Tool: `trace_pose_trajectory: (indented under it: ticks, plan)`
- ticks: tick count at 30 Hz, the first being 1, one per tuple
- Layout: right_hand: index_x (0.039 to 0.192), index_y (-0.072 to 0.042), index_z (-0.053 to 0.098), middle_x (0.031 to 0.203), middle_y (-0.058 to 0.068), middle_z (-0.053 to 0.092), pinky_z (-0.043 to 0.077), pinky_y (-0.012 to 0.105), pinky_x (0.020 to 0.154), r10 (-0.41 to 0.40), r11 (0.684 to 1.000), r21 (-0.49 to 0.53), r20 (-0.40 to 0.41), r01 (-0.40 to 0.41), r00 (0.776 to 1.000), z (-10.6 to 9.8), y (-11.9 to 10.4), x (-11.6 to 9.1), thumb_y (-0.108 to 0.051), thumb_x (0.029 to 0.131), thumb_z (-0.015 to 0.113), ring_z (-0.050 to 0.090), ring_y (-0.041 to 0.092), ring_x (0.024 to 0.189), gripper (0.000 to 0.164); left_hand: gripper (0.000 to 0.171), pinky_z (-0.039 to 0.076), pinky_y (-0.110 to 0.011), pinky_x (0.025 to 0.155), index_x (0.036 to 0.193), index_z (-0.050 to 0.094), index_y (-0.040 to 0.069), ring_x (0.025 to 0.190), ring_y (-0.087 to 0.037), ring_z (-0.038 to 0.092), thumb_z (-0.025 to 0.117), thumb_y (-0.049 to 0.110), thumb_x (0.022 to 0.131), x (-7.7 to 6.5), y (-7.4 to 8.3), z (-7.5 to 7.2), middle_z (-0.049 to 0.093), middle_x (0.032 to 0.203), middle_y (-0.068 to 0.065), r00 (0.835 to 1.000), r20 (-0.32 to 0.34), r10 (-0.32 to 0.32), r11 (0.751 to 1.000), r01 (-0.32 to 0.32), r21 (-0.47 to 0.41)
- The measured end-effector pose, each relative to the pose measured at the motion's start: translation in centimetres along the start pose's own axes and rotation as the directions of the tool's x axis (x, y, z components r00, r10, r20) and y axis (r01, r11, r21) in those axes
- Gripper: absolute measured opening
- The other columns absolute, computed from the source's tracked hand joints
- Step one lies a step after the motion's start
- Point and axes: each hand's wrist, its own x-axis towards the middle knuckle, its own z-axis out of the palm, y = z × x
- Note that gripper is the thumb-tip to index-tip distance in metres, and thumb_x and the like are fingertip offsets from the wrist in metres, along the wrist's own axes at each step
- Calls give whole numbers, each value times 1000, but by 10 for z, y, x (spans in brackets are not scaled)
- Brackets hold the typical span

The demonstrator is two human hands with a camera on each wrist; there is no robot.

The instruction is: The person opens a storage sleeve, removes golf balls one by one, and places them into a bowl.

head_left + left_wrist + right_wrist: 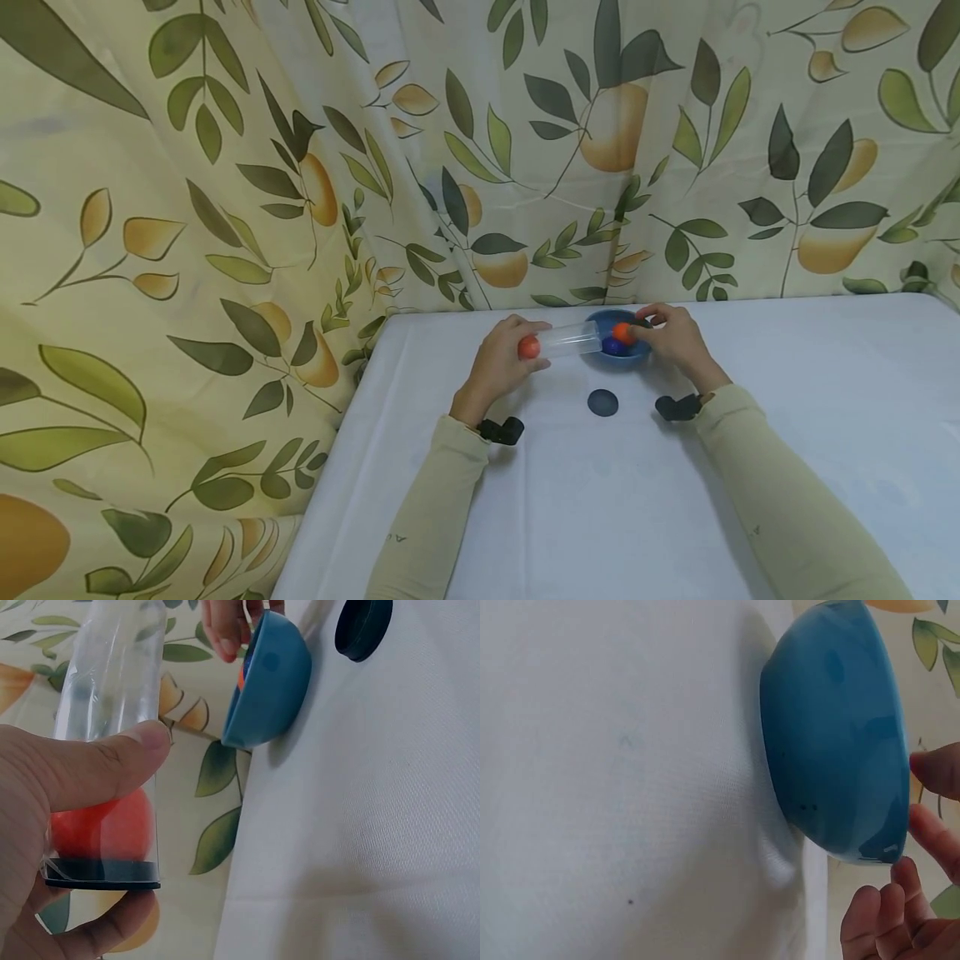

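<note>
My left hand [501,354] holds a clear plastic tube [572,340] on its side, tilted slightly, its far end over a blue bowl [632,362]. Inside the tube, a red-orange ball [105,825] lies against the dark cap [105,874] at the near end. My right hand [677,340] reaches over the bowl's right rim, thumb and forefinger apart. An orange ball [622,332] and a dark blue ball [613,347] are in the bowl. The right thumb is close to the orange ball; whether those fingers grip anything is hidden by the bowl in the right wrist view.
A round dark lid [603,402] lies on the white tablecloth [585,500] in front of the bowl. Behind the table hangs a leaf-patterned curtain [555,208], which also covers the left side. Each wrist carries a small black camera [504,431].
</note>
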Motion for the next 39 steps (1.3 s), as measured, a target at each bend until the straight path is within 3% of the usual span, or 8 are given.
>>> trace_pose_trajectory:
  ticks: [5,12,16,21,30,39]
  plan:
    - [129,0,61,134,33,50,44,52,90,-15,1000,-8,-46,14,999,-4,-6,-9,-29,99,64,47,48,122,42,54,51,-31,93,135,67,25,111,-17,60,86,25,84,0,-1,1,64,124,-1,1000,2,-7,1000,7,6]
    - [130,-2,61,129,25,53,43,35,76,-26,1000,4,-73,26,997,-9,-20,-25,-32,102,59,48,38,109,41,54,51,-30,91,135,67,26,109,-16,59,86,26,84,0,-1,4,64,123,0,1000,4,-13,1000,13,4]
    - [129,-3,61,123,21,59,44,33,74,-62,998,14,-21,63,998,-9,-27,-37,-28,103,59,50,33,105,36,54,51,-28,91,135,67,26,108,-15,59,86,26,84,1,-2,6,64,122,0,1000,6,-13,1000,13,7]
    - [132,-5,60,119,19,64,45,33,79,-115,993,27,66,113,991,-5,-37,-50,-34,104,59,54,32,109,41,53,51,-29,90,134,68,25,106,-15,59,86,27,84,1,-2,6,64,120,0,1000,-1,7,1000,-7,22]
    - [143,-7,53,120,21,69,52,33,81,-228,973,68,176,219,958,5,-49,-59,-45,106,53,68,33,100,53,53,50,-30,89,133,70,24,108,-16,58,87,25,83,1,-2,6,65,119,-1,1000,-2,31,999,-31,41]
    - [144,-4,51,120,20,67,55,30,80,-275,961,85,193,263,942,10,-48,-57,-37,105,57,69,30,99,52,52,51,-31,93,132,70,25,110,-17,58,87,22,83,2,0,2,64,121,0,1000,5,25,998,-26,52]
